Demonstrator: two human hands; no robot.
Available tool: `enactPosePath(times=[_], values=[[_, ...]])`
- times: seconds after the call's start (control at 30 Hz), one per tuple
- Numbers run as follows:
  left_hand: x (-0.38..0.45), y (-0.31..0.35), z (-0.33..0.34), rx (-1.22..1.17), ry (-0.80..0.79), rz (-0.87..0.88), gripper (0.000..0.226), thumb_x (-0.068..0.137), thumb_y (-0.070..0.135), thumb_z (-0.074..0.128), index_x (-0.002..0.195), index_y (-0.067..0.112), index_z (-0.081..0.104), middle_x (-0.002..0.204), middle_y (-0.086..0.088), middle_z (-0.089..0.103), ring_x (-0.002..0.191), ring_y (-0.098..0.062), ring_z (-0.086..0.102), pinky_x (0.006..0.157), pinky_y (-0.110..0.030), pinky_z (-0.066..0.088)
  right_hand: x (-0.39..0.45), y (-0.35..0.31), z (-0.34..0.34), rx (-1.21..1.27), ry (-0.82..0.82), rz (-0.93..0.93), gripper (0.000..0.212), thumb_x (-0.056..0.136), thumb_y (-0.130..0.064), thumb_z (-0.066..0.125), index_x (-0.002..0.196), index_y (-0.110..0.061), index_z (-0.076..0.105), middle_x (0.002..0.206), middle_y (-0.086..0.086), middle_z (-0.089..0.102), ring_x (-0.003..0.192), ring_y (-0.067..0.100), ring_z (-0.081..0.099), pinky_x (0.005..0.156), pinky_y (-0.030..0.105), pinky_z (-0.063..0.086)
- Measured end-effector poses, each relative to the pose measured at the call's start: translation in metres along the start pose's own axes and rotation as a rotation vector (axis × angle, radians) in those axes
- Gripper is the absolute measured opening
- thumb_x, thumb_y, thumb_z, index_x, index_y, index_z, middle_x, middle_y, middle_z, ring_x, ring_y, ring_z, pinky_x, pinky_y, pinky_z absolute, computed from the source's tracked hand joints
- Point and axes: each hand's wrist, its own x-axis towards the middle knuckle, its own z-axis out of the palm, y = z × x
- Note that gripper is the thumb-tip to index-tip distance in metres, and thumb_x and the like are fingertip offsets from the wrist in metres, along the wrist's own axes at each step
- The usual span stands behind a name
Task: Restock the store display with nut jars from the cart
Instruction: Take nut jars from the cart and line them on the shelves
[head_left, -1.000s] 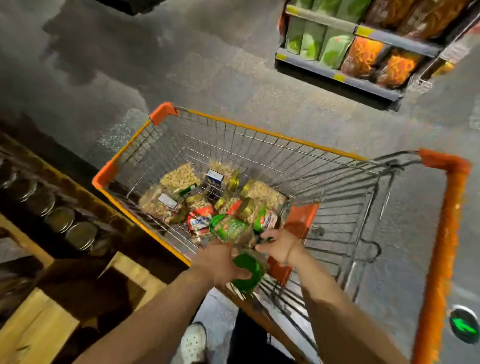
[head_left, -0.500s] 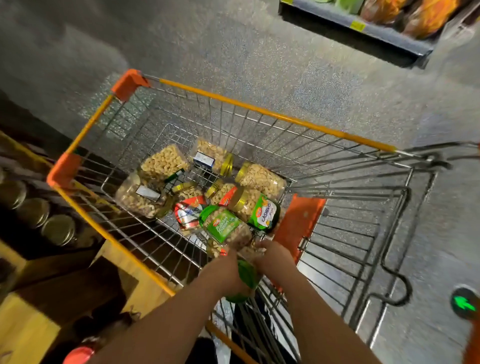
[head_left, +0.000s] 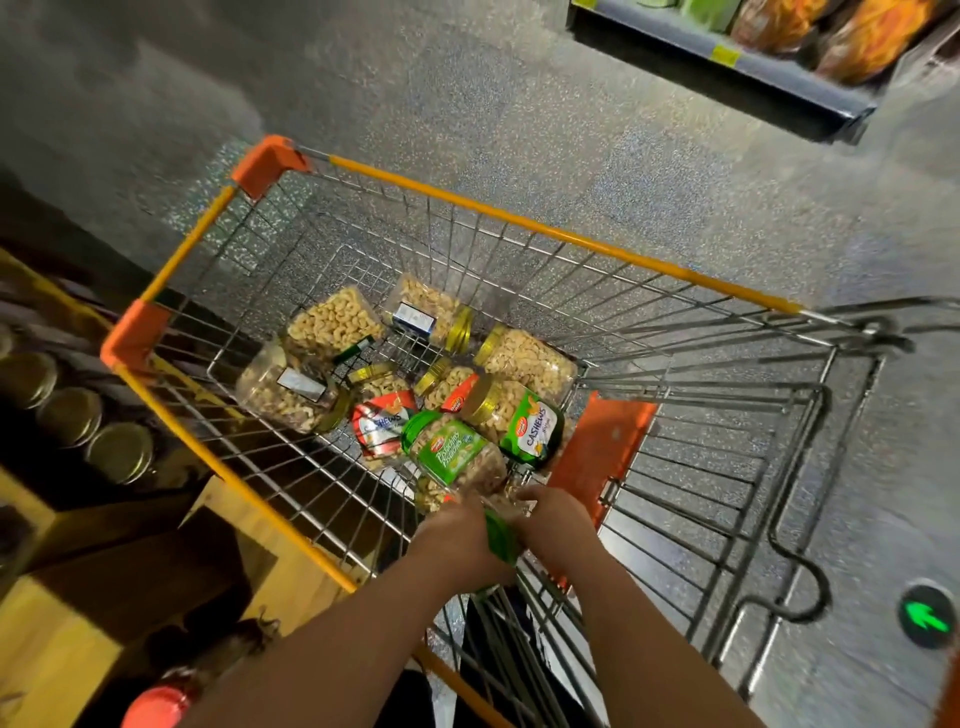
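Green-lidded jar (head_left: 500, 535) between 2 hands

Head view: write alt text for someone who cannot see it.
Both hands, left hand and right hand, grip a green-lidded jar at the near end of an orange-rimmed wire cart. Further nut jars lie on their sides inside, among them a pistachio jar and a cashew jar.

Snack bags (head_left: 852, 31) on far shelf (head_left: 737, 65); floor arrow (head_left: 927, 618).

Far half of the cart (head_left: 524, 223) floor lies bare; jars (head_left: 452, 410) crowd the near end, orange flap (head_left: 597, 457) just right of them.
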Motion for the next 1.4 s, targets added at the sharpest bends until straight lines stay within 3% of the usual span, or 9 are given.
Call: enactPosePath(times=[0.17, 0.37, 0.53, 0.67, 0.83, 0.93, 1.0, 1.17, 1.4], values=[[-0.013, -0.001, -0.014, -0.117, 0.086, -0.001, 0.107, 0.068, 0.056, 0.083, 0.151, 0.017, 0.028, 0.117, -0.004, 0.06, 0.109, -0.025, 0.062, 0.093, -0.037, 0.058, -0.01, -0.004, -0.011, 0.167, 0.014, -0.034, 0.023, 0.094, -0.027, 0.073, 0.117, -0.024, 0.071, 0.104, -0.003, 0.072, 0.072, 0.001, 0.066, 0.05, 0.01, 0.045], [-0.051, -0.009, -0.046, -0.238, 0.237, 0.104, 0.102, 0.07, 0.05, 0.083, 0.148, 0.014, 0.028, 0.111, -0.003, 0.053, 0.106, -0.024, 0.053, 0.089, -0.03, 0.052, -0.045, -0.02, -0.03, 0.182, -0.054, -0.322, 0.035, 0.093, -0.021, 0.071, 0.128, -0.02, 0.066, 0.129, -0.01, 0.062, 0.091, -0.017, 0.059, 0.088, 0.01, 0.045], [-0.098, -0.019, -0.076, -0.331, 0.361, 0.152, 0.114, 0.057, 0.059, 0.075, 0.153, 0.02, 0.026, 0.115, -0.005, 0.062, 0.111, -0.029, 0.059, 0.094, -0.038, 0.055, -0.091, -0.05, -0.039, 0.168, 0.036, -0.431, 0.029, 0.095, -0.028, 0.069, 0.124, -0.029, 0.068, 0.13, -0.008, 0.066, 0.115, 0.004, 0.06, 0.109, 0.028, 0.04], [-0.149, -0.035, -0.089, -0.379, 0.466, 0.229, 0.115, 0.051, 0.059, 0.072, 0.151, 0.019, 0.031, 0.106, -0.001, 0.061, 0.11, -0.028, 0.061, 0.087, -0.032, 0.053, -0.141, -0.072, -0.03, 0.171, 0.115, -0.534, 0.024, 0.099, -0.018, 0.064, 0.122, -0.021, 0.069, 0.119, -0.008, 0.067, 0.115, 0.007, 0.06, 0.096, 0.004, 0.042], [-0.227, -0.073, -0.099, -0.455, 0.619, 0.274, 0.108, 0.061, 0.058, 0.08, 0.152, 0.022, 0.034, 0.115, -0.007, 0.065, 0.116, -0.03, 0.062, 0.083, -0.026, 0.044, -0.218, -0.098, 0.0, 0.207, 0.149, -0.674, 0.022, 0.097, -0.032, 0.064, 0.115, -0.046, 0.066, 0.118, -0.022, 0.069, 0.112, -0.001, 0.065, 0.099, 0.014, 0.047], [-0.28, -0.101, -0.1, -0.474, 0.734, 0.306, 0.1, 0.066, 0.055, 0.083, 0.15, 0.022, 0.039, 0.126, -0.009, 0.067, 0.119, -0.027, 0.062, 0.086, -0.025, 0.042, -0.26, -0.106, 0.023, 0.136, 0.09, -0.791, 0.05, 0.083, -0.058, 0.074, 0.13, -0.056, 0.059, 0.142, -0.016, 0.06, 0.134, 0.004, 0.052, 0.118, 0.031, 0.035], [-0.316, -0.121, -0.097, -0.463, 0.789, 0.306, 0.092, 0.068, 0.056, 0.081, 0.145, 0.023, 0.044, 0.122, -0.011, 0.067, 0.117, -0.029, 0.062, 0.087, -0.026, 0.042, -0.29, -0.113, 0.039, 0.096, 0.079, -0.837, 0.07, 0.077, -0.042, 0.085, 0.135, -0.061, 0.051, 0.149, -0.016, 0.052, 0.139, 0.004, 0.046, 0.121, 0.031, 0.03], [-0.391, -0.165, -0.071, -0.509, 0.972, 0.318, 0.104, 0.043, 0.074, 0.053, 0.137, 0.029, 0.052, 0.123, -0.008, 0.064, 0.116, -0.026, 0.059, 0.089, -0.027, 0.041, -0.354, -0.131, 0.086, 0.08, 0.121, -0.969, 0.09, 0.074, 0.001, 0.086, 0.133, -0.053, 0.046, 0.124, -0.033, 0.061, 0.11, -0.022, 0.055, 0.099, 0.005, 0.04], [-0.469, -0.21, -0.019, -0.618, 1.216, 0.234, 0.081, 0.07, 0.061, 0.082, 0.137, 0.025, 0.054, 0.124, 0.0, 0.066, 0.104, -0.014, 0.058, 0.08, -0.02, 0.036, -0.414, -0.144, 0.141, 0.149, 0.066, -1.158, 0.089, 0.071, 0.009, 0.083, 0.13, -0.047, 0.048, 0.093, -0.041, 0.065, 0.085, -0.028, 0.058, 0.074, -0.003, 0.041]])
